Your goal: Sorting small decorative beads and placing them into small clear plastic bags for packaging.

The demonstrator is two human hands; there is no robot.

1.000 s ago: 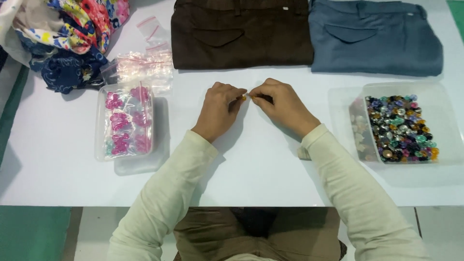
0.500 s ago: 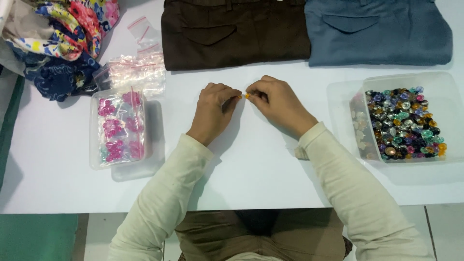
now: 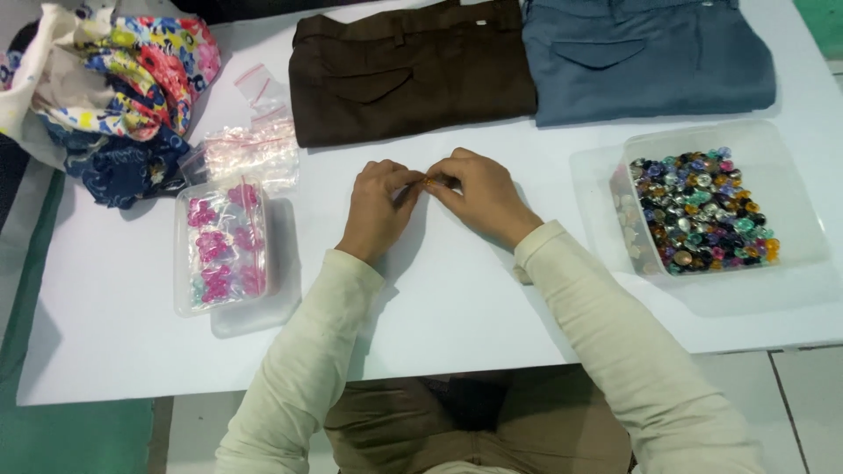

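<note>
While my left hand [image 3: 376,209] and right hand [image 3: 479,195] are meeting above the white table [image 3: 457,298], their fingertips are pinching one small orange bead [image 3: 427,182] together.

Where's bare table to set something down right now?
Bare white table lies between the forearms near the front edge, between the left hand and the pink-bead container, and between the right hand and the mixed-bead tray. Crowded: the far edge with brown trousers, blue trousers, zip bags and floral cloth.
</note>
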